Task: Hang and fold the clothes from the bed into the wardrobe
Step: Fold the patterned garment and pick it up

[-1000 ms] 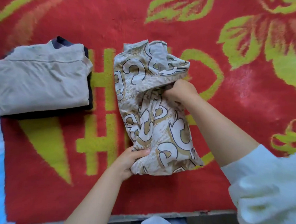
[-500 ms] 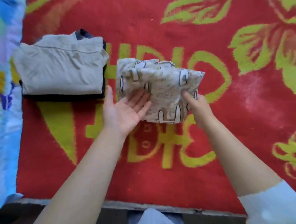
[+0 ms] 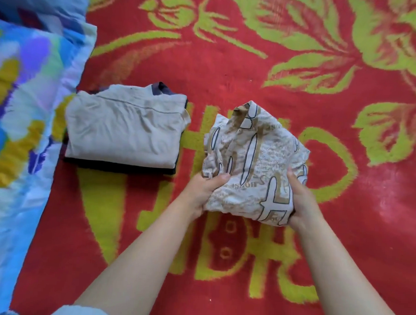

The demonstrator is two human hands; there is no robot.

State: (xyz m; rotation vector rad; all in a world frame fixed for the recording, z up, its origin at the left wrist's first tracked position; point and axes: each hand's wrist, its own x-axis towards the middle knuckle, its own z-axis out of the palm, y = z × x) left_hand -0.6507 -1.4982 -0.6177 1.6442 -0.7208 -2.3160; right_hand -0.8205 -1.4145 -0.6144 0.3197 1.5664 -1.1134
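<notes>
Folded printed garment (image 3: 254, 164), cream with brown lettering: held at its near edge by both hands, left hand (image 3: 204, 189) at 7 o'clock with thumb curled over the cloth, right hand (image 3: 301, 200) at 5 o'clock, each grip closed on the fabric. Location: on the red bed blanket (image 3: 278, 84). At its 9 o'clock, apart: beige folded top (image 3: 124, 131) stacked on a dark folded garment (image 3: 119, 167); blue patterned quilt (image 3: 23, 123) beyond.

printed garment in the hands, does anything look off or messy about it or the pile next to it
Only a little. The printed garment, gripped by the left hand and right hand, is a rumpled bundle with one corner poking up at its far edge. The beige folded top lies flat, slightly offset on a dark garment beneath. Nothing damaged.
</notes>
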